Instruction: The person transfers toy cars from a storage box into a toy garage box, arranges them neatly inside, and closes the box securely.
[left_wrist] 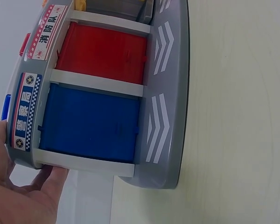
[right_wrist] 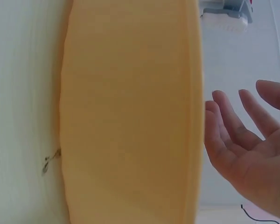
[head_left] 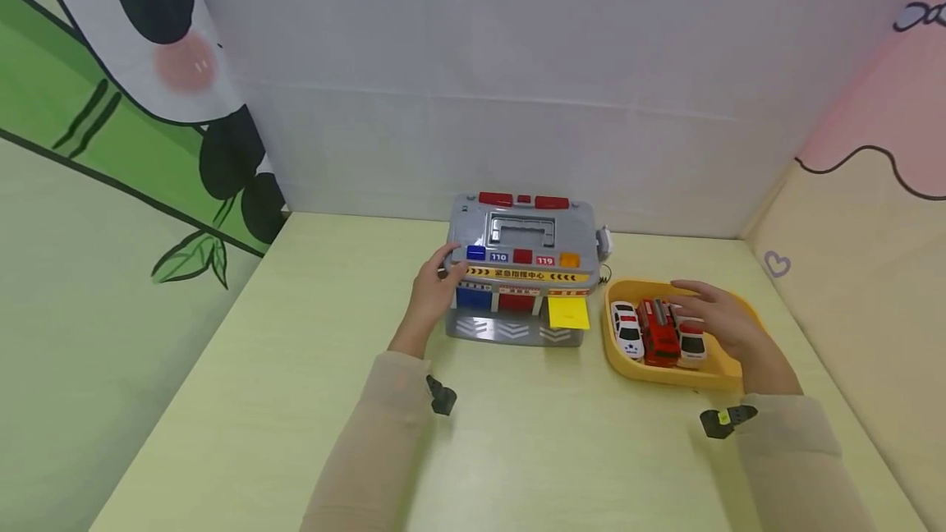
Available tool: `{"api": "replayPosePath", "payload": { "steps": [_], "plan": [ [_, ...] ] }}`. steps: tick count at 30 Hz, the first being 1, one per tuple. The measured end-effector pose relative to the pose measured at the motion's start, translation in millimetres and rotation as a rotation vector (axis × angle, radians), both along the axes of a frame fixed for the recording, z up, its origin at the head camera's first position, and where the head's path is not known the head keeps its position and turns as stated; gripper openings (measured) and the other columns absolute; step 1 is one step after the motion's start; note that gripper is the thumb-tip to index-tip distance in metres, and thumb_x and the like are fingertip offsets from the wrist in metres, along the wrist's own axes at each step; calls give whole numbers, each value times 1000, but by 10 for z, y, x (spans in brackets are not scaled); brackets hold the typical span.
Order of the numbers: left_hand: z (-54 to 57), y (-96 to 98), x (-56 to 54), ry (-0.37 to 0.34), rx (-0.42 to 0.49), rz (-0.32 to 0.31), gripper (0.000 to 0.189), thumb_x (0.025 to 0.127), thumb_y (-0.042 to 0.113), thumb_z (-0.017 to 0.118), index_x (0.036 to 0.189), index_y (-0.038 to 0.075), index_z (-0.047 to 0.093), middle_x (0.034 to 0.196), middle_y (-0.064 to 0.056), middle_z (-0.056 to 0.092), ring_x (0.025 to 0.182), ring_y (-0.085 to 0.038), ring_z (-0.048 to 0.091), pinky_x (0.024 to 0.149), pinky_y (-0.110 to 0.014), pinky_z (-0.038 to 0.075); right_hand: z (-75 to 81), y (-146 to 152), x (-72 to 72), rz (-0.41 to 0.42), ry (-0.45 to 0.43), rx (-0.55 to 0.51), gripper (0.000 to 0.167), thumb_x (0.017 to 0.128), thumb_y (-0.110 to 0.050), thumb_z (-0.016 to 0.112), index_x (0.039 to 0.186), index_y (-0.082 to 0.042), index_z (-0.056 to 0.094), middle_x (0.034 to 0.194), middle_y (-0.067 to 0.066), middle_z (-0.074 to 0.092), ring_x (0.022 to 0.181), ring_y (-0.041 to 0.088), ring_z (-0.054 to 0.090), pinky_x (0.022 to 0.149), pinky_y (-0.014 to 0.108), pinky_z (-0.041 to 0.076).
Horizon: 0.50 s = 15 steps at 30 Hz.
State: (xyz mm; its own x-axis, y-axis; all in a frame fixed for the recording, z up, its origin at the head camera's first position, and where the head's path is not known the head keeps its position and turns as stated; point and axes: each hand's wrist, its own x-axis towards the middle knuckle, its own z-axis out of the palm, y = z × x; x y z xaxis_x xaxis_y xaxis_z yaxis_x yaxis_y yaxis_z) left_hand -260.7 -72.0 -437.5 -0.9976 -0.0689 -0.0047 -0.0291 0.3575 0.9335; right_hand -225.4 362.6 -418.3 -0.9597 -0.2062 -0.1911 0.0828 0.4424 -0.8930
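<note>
My left hand (head_left: 431, 294) holds the left end of a grey toy emergency station (head_left: 467, 220), with fingers bent at its side in the left wrist view. The station has a blue door (left_wrist: 91, 123), a red door (left_wrist: 102, 53) and a yellow door (head_left: 568, 313), the last swung outward. Over a yellow tray (head_left: 650, 376) hovers my right hand (head_left: 720, 318), its fingers spread and holding nothing. Inside the tray lie a white toy police car (head_left: 627, 331), a red toy fire truck (head_left: 659, 333) and a white-and-red toy car (head_left: 691, 345), partly hidden by the right hand.
A small white-grey part (head_left: 604, 243) with a coiled cord hangs at the station's right side. Behind the pale table (head_left: 332, 433) stands a white wall sheet (head_left: 517, 39). Printed side panels (head_left: 879, 269) border it left and right.
</note>
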Motion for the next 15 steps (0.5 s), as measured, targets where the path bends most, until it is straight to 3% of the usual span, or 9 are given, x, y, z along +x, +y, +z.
{"api": "replayPosePath", "payload": {
  "steps": [4, 8, 11, 15],
  "plan": [
    [9, -3, -7, 3, -1, 1, 45, 100, 33, 55, 144, 24, 46, 141, -13, 47, 121, -33, 51, 97, -49, 44, -39, 79, 2, -17, 7, 16, 55, 107, -22, 39, 147, 11, 24, 142, 39, 32, 124, 47, 42, 92, 33, 49],
    [9, 0, -10, -2, -1, -2, 46, 101, 33, 54, 145, 24, 45, 142, -12, 46, 123, -34, 50, 99, -50, 43, -66, 147, 15, -28, 13, 48, 54, 106, -20, 41, 146, 13, 26, 139, 39, 36, 118, 41, 48, 93, 39, 49],
    [9, 6, -8, -6, 2, 1, 46, 101, 33, 55, 145, 25, 45, 143, -12, 46, 123, -34, 49, 99, -50, 43, -99, 202, 10, -34, 16, 87, 54, 104, -15, 47, 145, 13, 27, 128, 36, 42, 109, 34, 53, 92, 41, 50],
    [4, 13, 1, -4, 3, 5, 45, 100, 33, 55, 144, 24, 46, 143, -12, 46, 124, -35, 49, 99, -50, 43, -147, 269, -8, -24, -1, 110, 59, 98, -5, 57, 145, 13, 26, 123, 33, 38, 107, 36, 46, 83, 29, 52]
  ]
}}
